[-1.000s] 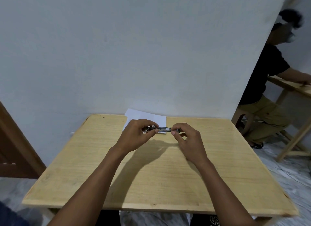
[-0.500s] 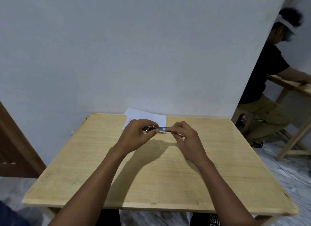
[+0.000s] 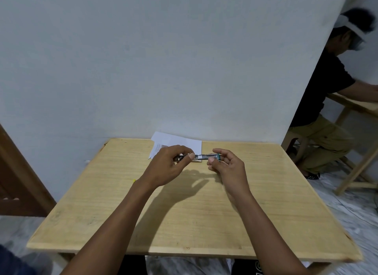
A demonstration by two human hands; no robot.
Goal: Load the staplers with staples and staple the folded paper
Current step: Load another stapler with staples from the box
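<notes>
A small metal stapler (image 3: 202, 156) with a greenish right end is held level above the far middle of the wooden table (image 3: 184, 213). My left hand (image 3: 169, 166) grips its left end between thumb and curled fingers. My right hand (image 3: 227, 166) pinches the right end with thumb and forefinger. Behind the stapler a folded white paper (image 3: 176, 143) lies flat at the table's far edge against the wall. The stapler's middle shows; both ends are hidden by my fingers. I cannot make out any staples.
A white wall rises right behind the table. A brown wooden door (image 3: 18, 182) stands at the left. At the right a person in a black shirt (image 3: 327, 94) sits at another wooden table (image 3: 356, 104). Marble floor shows around the table.
My right hand slid left along the stapler to mid-length, then moved back right to its end, where a greenish tip now shows. My left hand kept its grip.
</notes>
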